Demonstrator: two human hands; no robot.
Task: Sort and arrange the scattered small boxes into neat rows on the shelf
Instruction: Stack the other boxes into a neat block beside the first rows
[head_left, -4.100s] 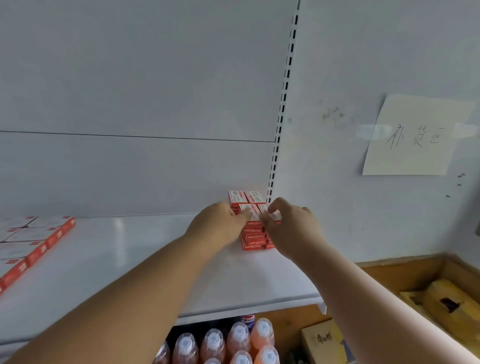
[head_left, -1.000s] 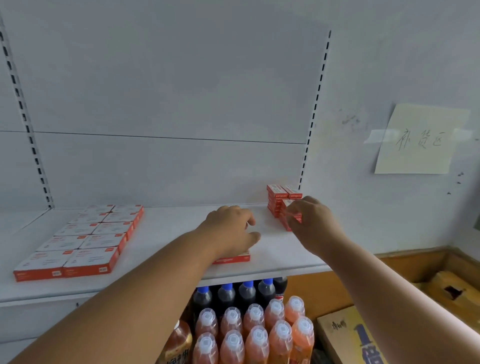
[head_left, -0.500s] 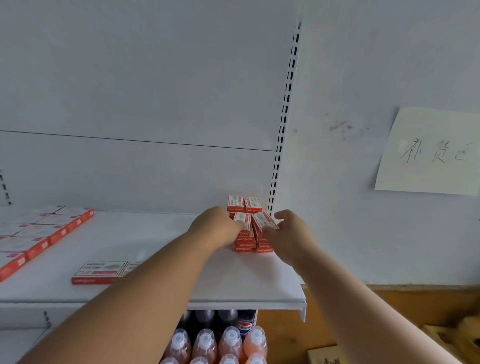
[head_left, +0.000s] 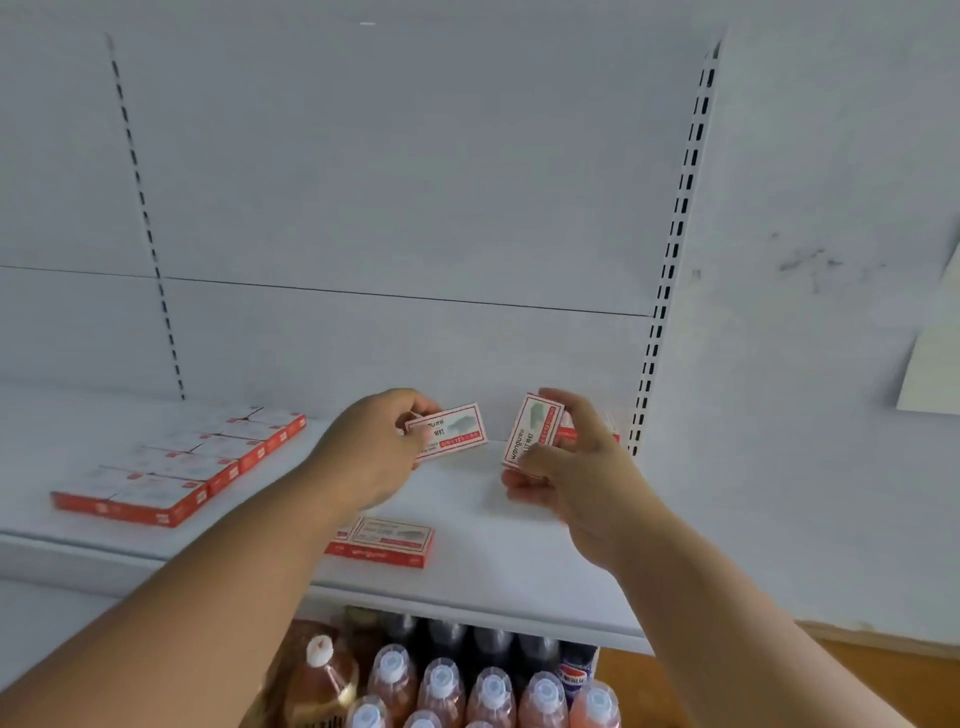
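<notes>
Left hand (head_left: 382, 447), right hand (head_left: 576, 467) each pinch box.

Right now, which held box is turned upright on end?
The box in the right hand: that box stands on end, while the left hand's box lies nearly level.

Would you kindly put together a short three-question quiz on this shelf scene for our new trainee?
1. True or false: the left hand holds a small box.
2. What does the right hand grip: A) a bottle, B) a box, C) nothing?
3. Fill in: the neat block of boxes lies at the shelf's ____ end.

Key: 1 true; 2 B; 3 left.
</notes>
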